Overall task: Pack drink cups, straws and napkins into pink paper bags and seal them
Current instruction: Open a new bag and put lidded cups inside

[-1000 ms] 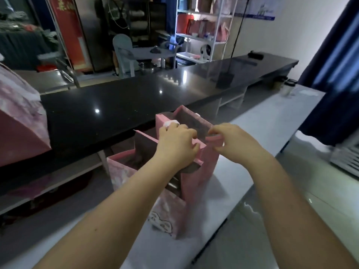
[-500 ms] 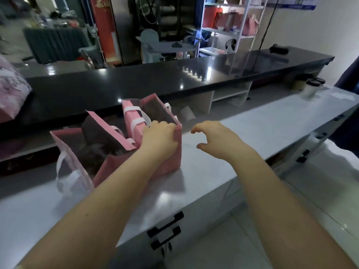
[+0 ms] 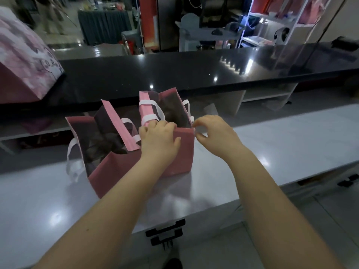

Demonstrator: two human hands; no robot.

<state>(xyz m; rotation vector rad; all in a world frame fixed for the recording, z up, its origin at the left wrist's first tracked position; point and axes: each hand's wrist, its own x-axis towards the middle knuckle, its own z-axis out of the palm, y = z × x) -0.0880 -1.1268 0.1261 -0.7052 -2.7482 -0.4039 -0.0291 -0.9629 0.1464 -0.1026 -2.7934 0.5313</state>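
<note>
1. The right pink bag (image 3: 183, 152) stood open on the white worktop (image 3: 281, 144), in the same place as half a second before. Its white handles (image 3: 149, 102) lay against its left wall, and its contents were too dark to make out.
2. The left hand (image 3: 158, 137) still gripped that bag's near rim, its fingers curled over the edge into the mouth.
3. The right hand (image 3: 214, 133), which had hung well apart to the right, had come in to the bag's near right corner. Forefinger and thumb were curled either side of the corner, but whether they pinched it could not be told.
4. A black counter (image 3: 174, 74) ran behind the worktop, higher up, with a large patterned bag (image 3: 25, 61) at its left end.
5. The left pink bag (image 3: 110, 171) stood open against the right one, with a loop handle (image 3: 72, 166) drooping down its left side.
6. The left forearm crossed in front of where the two bags met and hid the right bag's near left face.
7. A black latch (image 3: 165, 232) sat on the worktop's front, between the forearms.
</note>
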